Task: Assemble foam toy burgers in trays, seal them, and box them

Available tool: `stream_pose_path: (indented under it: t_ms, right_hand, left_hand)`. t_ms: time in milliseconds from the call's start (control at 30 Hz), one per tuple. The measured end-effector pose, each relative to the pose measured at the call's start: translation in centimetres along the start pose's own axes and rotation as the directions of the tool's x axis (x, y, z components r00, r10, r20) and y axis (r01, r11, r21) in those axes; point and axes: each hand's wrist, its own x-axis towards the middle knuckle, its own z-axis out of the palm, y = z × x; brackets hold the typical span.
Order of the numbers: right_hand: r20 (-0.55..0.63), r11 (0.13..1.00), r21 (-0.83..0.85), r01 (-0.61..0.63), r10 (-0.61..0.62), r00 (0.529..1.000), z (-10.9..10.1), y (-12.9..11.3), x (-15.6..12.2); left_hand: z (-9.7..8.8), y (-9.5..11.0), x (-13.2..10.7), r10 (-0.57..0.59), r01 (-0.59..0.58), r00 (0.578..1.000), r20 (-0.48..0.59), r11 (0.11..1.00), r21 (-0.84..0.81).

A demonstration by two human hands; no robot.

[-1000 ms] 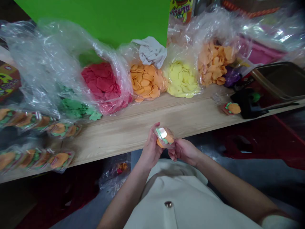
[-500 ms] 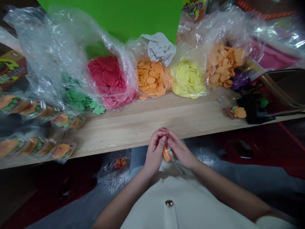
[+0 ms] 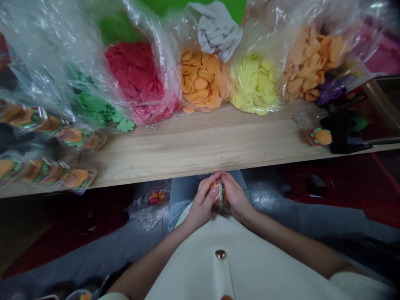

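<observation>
Pale wooden table [image 3: 200, 139] ahead, left hand [image 3: 202, 201] and right hand [image 3: 236, 197] clasp what seems a layered burger [image 3: 220, 193].

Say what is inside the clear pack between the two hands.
Inside the pack, orange, pink and green layers show. The left hand and right hand cover its sides, hiding the rest.

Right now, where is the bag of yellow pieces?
In the head view, the bag of yellow pieces sits right of centre on the far side of the table, between two bags of orange pieces.
</observation>
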Motion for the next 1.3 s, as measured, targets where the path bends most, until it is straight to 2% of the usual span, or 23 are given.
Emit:
stream_pose_path:
  t_ms: [133,333,467,567,667,733,767,833,900,933,1000,1067,1167,1233,1300]
  right_hand:
    - [-0.028,0.989,-0.128,0.078,-0.083,0.996,-0.1,0.6,-0.4]
    - [-0.005,0.932,-0.316,0.177,-0.189,0.982,-0.1,0.3,-0.9]
    - [0.007,0.903,-0.375,0.208,-0.221,0.975,-0.4,1.1,-0.8]
    - [-0.003,0.922,-0.370,0.112,-0.122,0.993,-0.6,1.4,-0.5]
    - [0.088,0.950,-0.308,-0.059,0.090,0.992,-1.4,0.4,0.0]
    - [0.181,0.937,-0.342,-0.070,0.138,0.974,-2.4,-0.8,0.3]
    - [0.233,0.915,-0.404,-0.008,0.112,0.966,-3.1,-1.4,0.4]
    - [0.363,0.808,-0.551,0.209,0.006,0.932,-4.5,-2.3,0.6]
    - [0.497,0.640,-0.639,0.427,-0.080,0.864,-5.6,-2.8,0.6]
    - [0.546,0.569,-0.657,0.494,-0.093,0.833,-6.1,-2.9,0.6]
    - [0.610,0.486,-0.669,0.562,-0.073,0.789,-6.5,-3.2,0.3]
    - [0.658,0.435,-0.677,0.594,-0.004,0.753,-6.5,-3.6,-0.1]
    - [0.700,0.303,-0.696,0.651,0.082,0.710,-6.2,-4.6,-0.8]
    - [0.718,0.204,-0.692,0.692,0.107,0.687,-5.9,-5.0,-1.1]
    - [0.741,0.148,-0.671,0.726,0.115,0.661,-5.7,-5.2,-1.2]
  left_hand:
    - [0.4,0.0,-0.4,0.023,-0.023,0.999,-0.035,1.000,-0.019]
    - [0.5,0.2,-0.4,0.010,-0.014,0.999,-0.046,0.997,-0.073]
    - [0.5,0.0,-0.2,-0.073,0.070,0.997,-0.011,0.984,-0.163]
    - [0.4,-0.1,0.0,-0.229,0.225,0.973,0.029,0.915,-0.336]
    - [-0.2,0.2,0.4,-0.393,0.393,0.911,0.125,0.736,-0.551]
    - [-0.8,0.3,0.7,-0.426,0.454,0.880,0.208,0.632,-0.628]
    - [-1.0,0.3,0.9,-0.427,0.478,0.870,0.248,0.603,-0.639]
    - [-1.4,0.2,0.9,-0.422,0.515,0.853,0.306,0.594,-0.618]
    - [-1.5,0.2,0.8,-0.419,0.511,0.859,0.294,0.656,-0.556]
    - [-1.5,0.2,0.7,-0.415,0.482,0.875,0.248,0.712,-0.511]
    - [-1.5,0.6,0.4,-0.368,0.389,0.921,0.131,0.837,-0.385]
    - [-1.5,1.1,0.2,-0.283,0.295,0.955,0.083,0.921,-0.254]
    - [-1.6,1.3,-0.3,-0.165,0.178,0.978,0.127,0.979,-0.098]
    - [-1.4,0.9,-0.6,-0.111,0.114,0.990,0.088,0.993,-0.025]
    - [-1.2,0.4,-1.0,-0.084,0.085,0.996,0.040,0.996,-0.014]
